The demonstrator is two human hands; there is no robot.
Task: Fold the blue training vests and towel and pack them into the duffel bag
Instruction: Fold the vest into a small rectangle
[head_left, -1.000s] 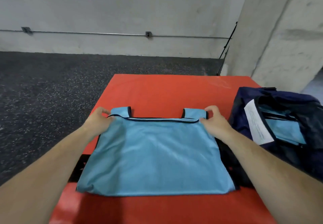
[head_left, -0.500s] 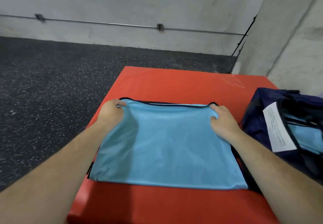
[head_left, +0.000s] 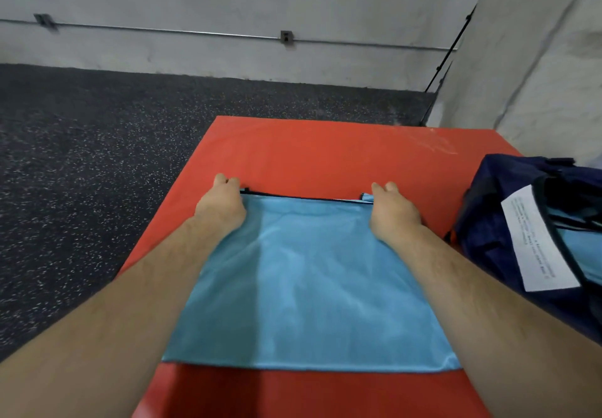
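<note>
Two hands, left hand (head_left: 221, 204) and right hand (head_left: 392, 212), cover the far corners of the blue vest (head_left: 303, 280) lying on the counter (head_left: 325, 157). I cannot tell whether the grip pinches or presses. I judge this mid-fold. Next: halve it and pack it into the duffel bag (head_left: 508, 222).

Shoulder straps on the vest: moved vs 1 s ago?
Yes. The shoulder straps, which lay out over the red mat beyond the vest far edge, have been drawn back toward the person; only a sliver shows beside the right hand.
</note>
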